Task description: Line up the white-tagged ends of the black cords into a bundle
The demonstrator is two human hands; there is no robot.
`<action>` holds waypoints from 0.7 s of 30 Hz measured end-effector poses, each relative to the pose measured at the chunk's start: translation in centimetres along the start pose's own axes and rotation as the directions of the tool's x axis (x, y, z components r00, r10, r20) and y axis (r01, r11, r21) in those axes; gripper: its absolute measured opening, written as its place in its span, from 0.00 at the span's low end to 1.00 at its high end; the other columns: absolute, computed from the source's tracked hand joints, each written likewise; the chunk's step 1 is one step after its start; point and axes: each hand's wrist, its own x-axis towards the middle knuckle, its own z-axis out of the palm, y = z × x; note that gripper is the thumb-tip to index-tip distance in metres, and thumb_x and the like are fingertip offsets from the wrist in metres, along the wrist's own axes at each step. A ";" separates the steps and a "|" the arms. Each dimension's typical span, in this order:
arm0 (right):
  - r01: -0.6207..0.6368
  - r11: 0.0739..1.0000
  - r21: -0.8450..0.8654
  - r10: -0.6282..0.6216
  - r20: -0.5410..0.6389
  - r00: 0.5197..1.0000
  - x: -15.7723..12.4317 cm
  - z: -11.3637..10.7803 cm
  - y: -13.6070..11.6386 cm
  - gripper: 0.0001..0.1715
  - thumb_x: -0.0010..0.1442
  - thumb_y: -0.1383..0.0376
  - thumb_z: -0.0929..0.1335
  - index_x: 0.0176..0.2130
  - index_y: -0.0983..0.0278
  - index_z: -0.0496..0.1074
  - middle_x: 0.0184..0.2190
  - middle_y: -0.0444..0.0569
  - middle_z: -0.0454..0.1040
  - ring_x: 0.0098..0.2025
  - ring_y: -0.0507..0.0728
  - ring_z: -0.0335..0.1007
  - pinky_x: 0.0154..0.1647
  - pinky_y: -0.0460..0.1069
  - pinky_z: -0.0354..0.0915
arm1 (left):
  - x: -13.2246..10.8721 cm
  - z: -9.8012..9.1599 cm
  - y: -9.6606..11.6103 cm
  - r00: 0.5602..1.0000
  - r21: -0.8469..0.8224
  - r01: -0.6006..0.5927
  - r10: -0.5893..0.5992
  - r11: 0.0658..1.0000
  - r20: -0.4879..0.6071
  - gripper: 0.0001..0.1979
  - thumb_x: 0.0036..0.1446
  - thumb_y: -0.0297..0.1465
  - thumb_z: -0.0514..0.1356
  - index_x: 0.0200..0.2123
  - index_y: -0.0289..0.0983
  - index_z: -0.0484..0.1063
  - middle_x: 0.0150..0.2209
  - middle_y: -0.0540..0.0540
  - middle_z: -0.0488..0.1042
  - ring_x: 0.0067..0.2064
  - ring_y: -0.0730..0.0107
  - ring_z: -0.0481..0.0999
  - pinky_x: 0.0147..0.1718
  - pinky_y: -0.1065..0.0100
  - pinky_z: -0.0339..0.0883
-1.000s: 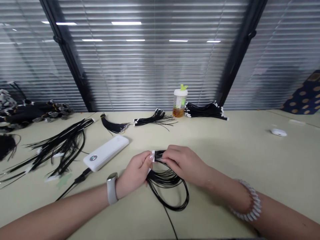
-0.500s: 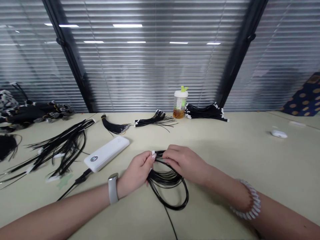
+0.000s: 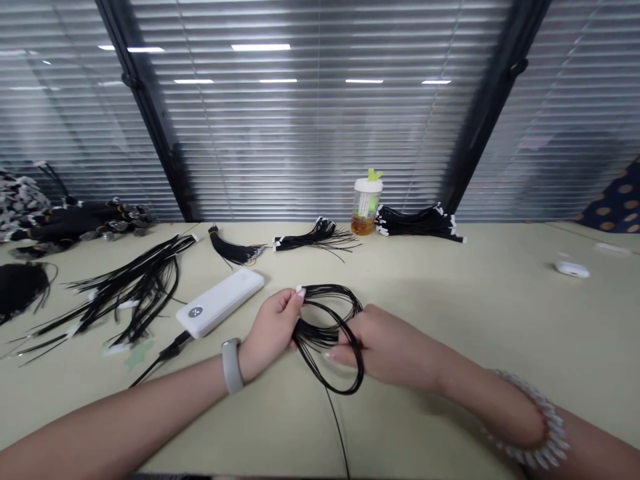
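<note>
A looped bundle of thin black cables (image 3: 327, 290) is held above the table's middle. My left hand (image 3: 275, 319) pinches it at the left, thumb on top beside a small white connector (image 3: 300, 289). At the loops' right side my right hand (image 3: 380, 343) is closed round part of the bundle, its thumb pointing left inside the coil. One strand (image 3: 337, 423) trails down toward the table's front edge. My right fingers are partly hidden by the cables.
Left of my hands lies a white power bank (image 3: 223, 301) with a black cord. Loose black wire bundles (image 3: 145, 283) spread farther left. Along the back stand a lidded drink bottle (image 3: 367, 208) and more cable bundles (image 3: 417, 221). A white earbud case (image 3: 573, 269) lies at right.
My right hand has moved from the top of the bundle down to its right side and now grips the loops there. My left hand keeps its pinch.
</note>
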 end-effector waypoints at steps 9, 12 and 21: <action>-0.295 0.824 0.483 0.163 0.295 0.941 0.5 2.3 0.0 0.09 0.54 0.68 0.61 0.23 0.64 0.63 0.11 0.38 0.60 0.13 0.46 0.58 0.12 0.40 0.51 | 0.7 0.0 -1.0 0.996 -0.078 -0.031 0.025 0.996 -0.081 0.19 0.56 0.45 0.51 0.22 0.37 0.57 0.16 0.56 0.56 0.14 0.79 0.56 0.11 0.76 0.52; -0.376 0.784 0.493 0.180 0.399 0.899 0.8 2.4 -0.2 0.07 0.53 0.68 0.60 0.25 0.63 0.62 0.11 0.37 0.60 0.11 0.46 0.55 0.09 0.39 0.50 | 0.6 0.1 -0.8 0.996 -0.099 -0.025 0.016 0.995 -0.091 0.19 0.56 0.45 0.51 0.22 0.37 0.58 0.15 0.56 0.56 0.14 0.78 0.56 0.11 0.75 0.52; -0.403 0.816 0.413 0.205 0.445 0.872 0.9 1.1 0.2 0.06 0.53 0.65 0.62 0.28 0.63 0.68 0.09 0.36 0.59 0.10 0.45 0.52 0.08 0.38 0.48 | 0.3 0.1 -0.2 0.995 -0.096 -0.010 0.001 0.995 -0.101 0.18 0.57 0.44 0.51 0.23 0.37 0.60 0.15 0.56 0.56 0.14 0.78 0.56 0.11 0.75 0.52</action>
